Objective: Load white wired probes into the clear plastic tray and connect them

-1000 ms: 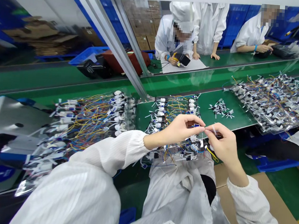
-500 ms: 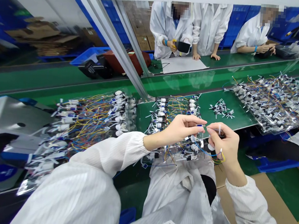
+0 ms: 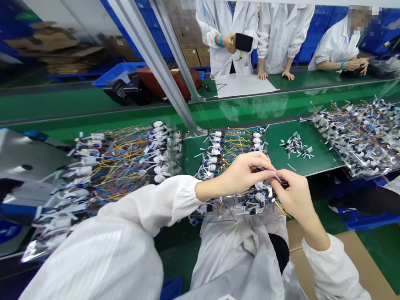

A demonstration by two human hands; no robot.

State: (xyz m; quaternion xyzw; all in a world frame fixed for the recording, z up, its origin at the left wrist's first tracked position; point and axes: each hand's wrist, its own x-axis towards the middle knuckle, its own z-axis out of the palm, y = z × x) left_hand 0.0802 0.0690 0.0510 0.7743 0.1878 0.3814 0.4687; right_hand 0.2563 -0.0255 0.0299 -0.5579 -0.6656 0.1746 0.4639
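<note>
Left hand (image 3: 244, 174) and right hand (image 3: 295, 197) meet at the fingertips, both pinching a small pale sliver (image 3: 278, 178), its form too small to tell. Directly beneath lies a clear plastic bag of white connectors with yellow, blue and red wires (image 3: 236, 148), at the edge of the green surface (image 3: 319, 155). Blue-and-white labels (image 3: 255, 150) are too small to read. Loose black-and-white clips (image 3: 295, 145) lie just right of the bag; 2 similar wire-filled bags (image 3: 126, 162) (image 3: 363, 137) lie either side.
</note>
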